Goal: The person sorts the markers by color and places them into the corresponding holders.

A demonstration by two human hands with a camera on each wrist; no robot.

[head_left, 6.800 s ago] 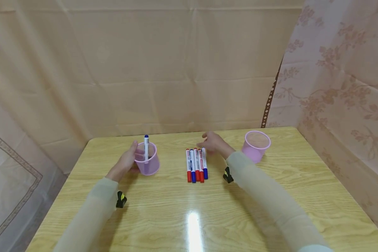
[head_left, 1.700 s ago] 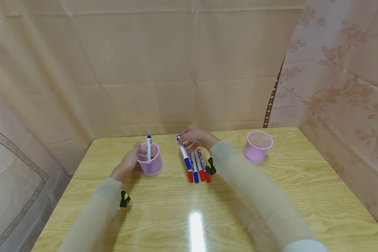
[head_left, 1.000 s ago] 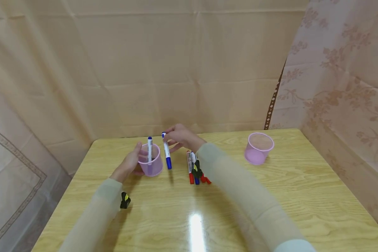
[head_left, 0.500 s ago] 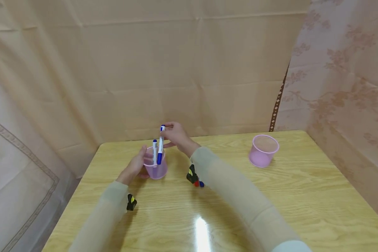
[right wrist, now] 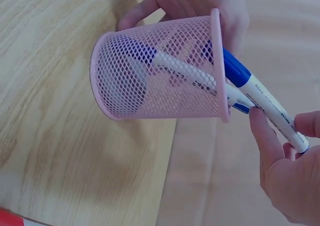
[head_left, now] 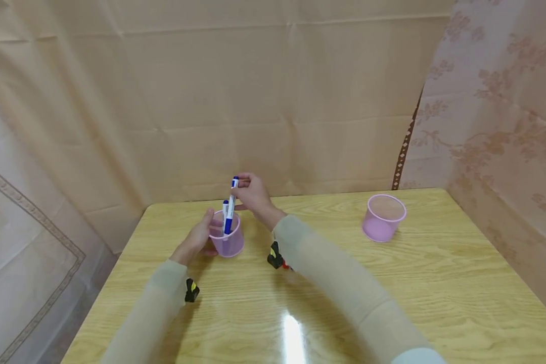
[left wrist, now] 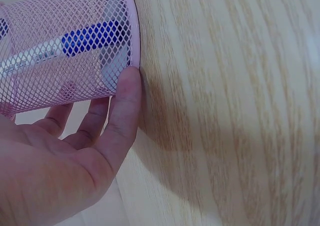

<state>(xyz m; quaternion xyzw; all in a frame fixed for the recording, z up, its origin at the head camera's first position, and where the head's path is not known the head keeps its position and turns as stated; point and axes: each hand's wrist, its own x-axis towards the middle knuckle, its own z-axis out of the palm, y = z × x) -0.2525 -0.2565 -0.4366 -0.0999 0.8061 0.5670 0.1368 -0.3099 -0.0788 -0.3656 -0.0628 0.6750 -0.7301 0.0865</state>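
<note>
A pink mesh pen cup [head_left: 229, 245] stands on the table at the left, gripped around its side by my left hand [head_left: 196, 239]. One blue-capped marker [right wrist: 185, 68] leans inside it, its blue cap [left wrist: 90, 38] low near the cup's base in the left wrist view. Above the cup, my right hand [head_left: 256, 198] pinches a second blue-and-white marker [right wrist: 270, 103] near its upper end. That marker is tilted, and its capped lower end dips just inside the rim. My right forearm hides most of the loose markers [head_left: 285, 265]; a bit of red shows.
A second pink mesh cup [head_left: 383, 220] stands at the right of the wooden table [head_left: 236, 313]. Behind the table's far edge hangs a beige curtain [head_left: 218, 101]. A red marker end [right wrist: 10, 218] shows at the right wrist view's lower left corner.
My right hand has taken a blue marker from the loose group, carried it left and lowered its end into the cup's mouth. My left hand has kept its grip on the cup.
</note>
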